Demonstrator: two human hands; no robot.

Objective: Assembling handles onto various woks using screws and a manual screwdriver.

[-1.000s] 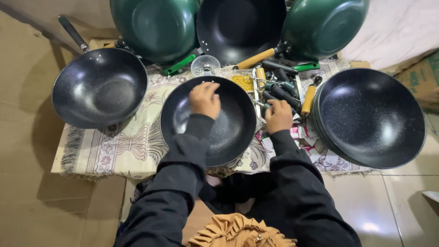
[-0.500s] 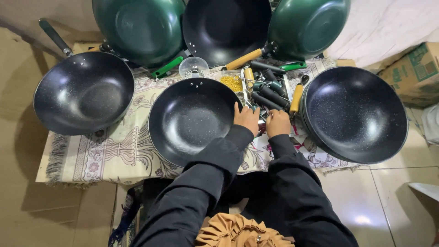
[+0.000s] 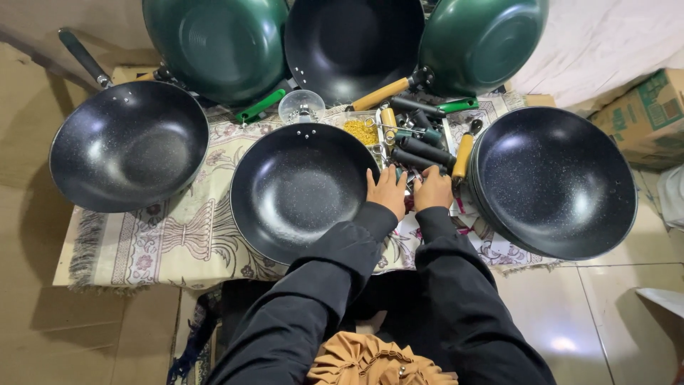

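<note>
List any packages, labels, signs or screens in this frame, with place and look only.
Cardboard box: far right edge, beyond the right-hand black wok; rectangular, brown with green printed panels, partly cut off by the frame.
No signs or screens show. The hands rest by loose handles, not on any package.

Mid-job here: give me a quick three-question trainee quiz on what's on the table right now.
1. True or false: the left hand rests at the middle wok's right rim.
2. The handles lie: A) inside the left wok B) between the middle and right wok C) on the floor.
3. What colour are the two back outer woks?

Key: 1 true; 2 B; 3 green.
</note>
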